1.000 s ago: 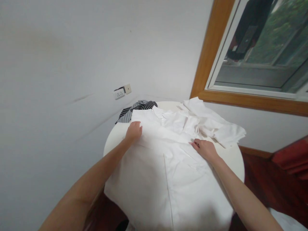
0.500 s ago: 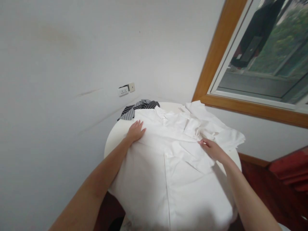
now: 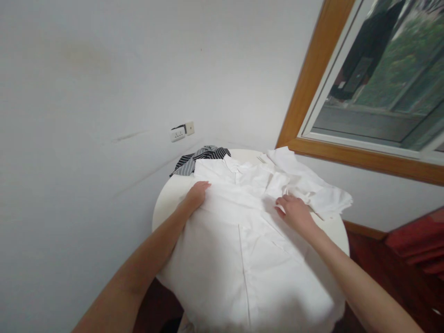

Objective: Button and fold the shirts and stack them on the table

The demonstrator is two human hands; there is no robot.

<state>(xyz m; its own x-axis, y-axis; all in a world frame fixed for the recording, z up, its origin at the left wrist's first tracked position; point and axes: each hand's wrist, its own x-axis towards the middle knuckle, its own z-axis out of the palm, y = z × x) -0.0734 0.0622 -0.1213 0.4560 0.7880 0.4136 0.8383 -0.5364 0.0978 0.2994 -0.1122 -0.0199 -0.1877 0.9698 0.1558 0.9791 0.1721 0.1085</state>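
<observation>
Fingers of the right hand (image 3: 294, 212) are being held farther from the thumb than half a second ago. Between the hands and nearer the wearer, the white garment (image 3: 215, 268) is being borne by the round table (image 3: 164, 199) — its left side is being touched by the left hand (image 3: 197, 193), whose grip cannot be told.

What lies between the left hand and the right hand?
In the head view, the white garment spans the stretch between the left hand and the right hand.
</observation>
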